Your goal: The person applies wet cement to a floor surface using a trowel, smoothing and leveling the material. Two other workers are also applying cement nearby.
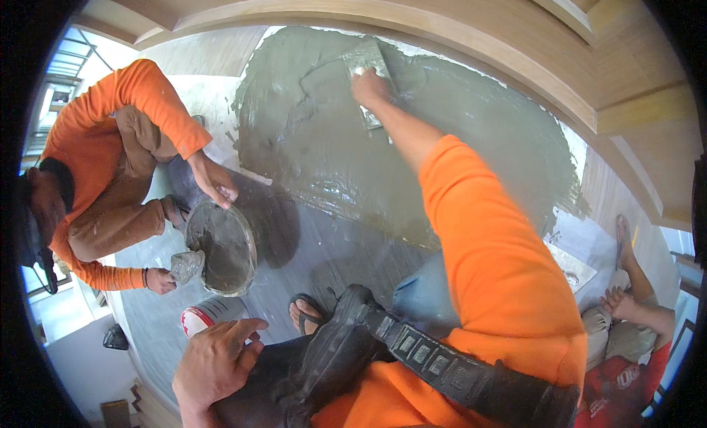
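My right hand reaches far forward, its fingers wrapped round the handle of a flat finishing trowel. The trowel's blade lies against a broad layer of wet grey mortar spread over the floor. Ridges and smear marks show in the mortar to the left of the blade. Down at the lower left, my left hand hovers by my knee with loosely bent fingers and nothing in them. The mortar's edge is ragged, with white-smeared floor around it.
At left a crouching co-worker in orange holds a scoop-like trowel at a mortar bucket. A red-and-white container stands nearer me. Another person in red sits at lower right. Wooden panelling bounds the far side.
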